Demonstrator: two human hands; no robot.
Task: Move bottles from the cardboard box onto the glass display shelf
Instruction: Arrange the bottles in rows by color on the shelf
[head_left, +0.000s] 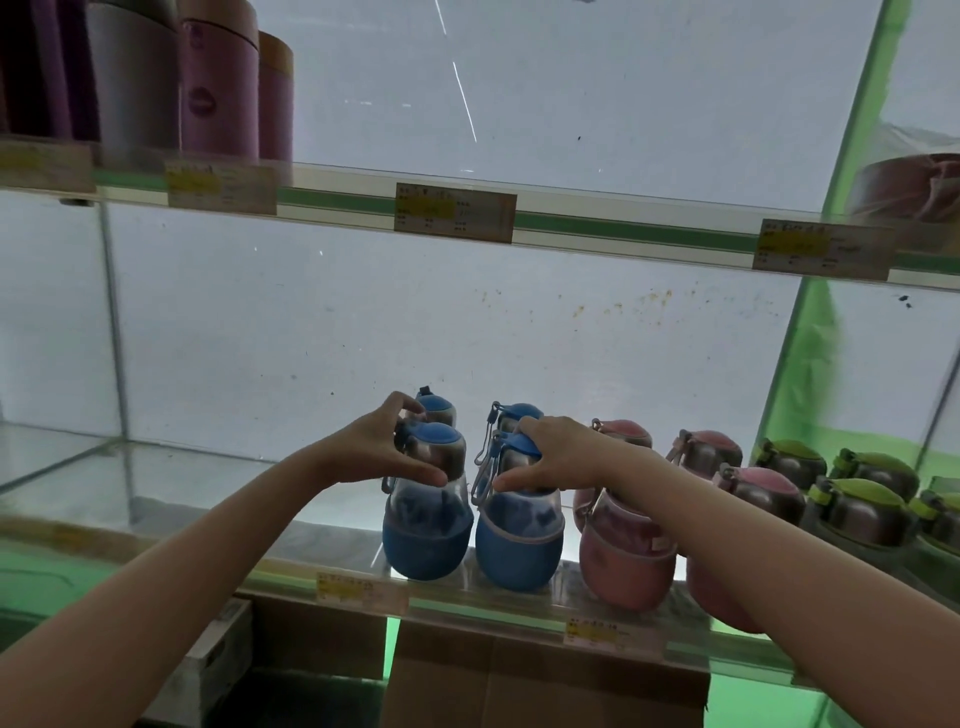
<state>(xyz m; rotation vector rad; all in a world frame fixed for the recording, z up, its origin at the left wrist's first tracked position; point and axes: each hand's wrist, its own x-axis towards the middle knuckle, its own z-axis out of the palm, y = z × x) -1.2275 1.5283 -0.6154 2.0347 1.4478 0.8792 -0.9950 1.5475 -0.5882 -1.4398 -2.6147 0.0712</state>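
Observation:
Two blue bottles stand side by side at the front of the glass display shelf (208, 499). My left hand (374, 449) grips the neck of the left blue bottle (427, 525), below its blue cap. My right hand (556, 457) grips the neck and cap of the right blue bottle (519, 540). Two more blue bottles stand behind them, one (439, 408) mostly hidden by my left hand. A cardboard box (519, 675) sits below the shelf; its inside is not visible.
Pink bottles (623, 561) stand right of the blue ones, and green-capped bottles (857, 514) fill the far right. The upper shelf (623, 228) carries price tags and tall cylinders (218, 83) at the left. A glass divider (117, 332) stands at the left.

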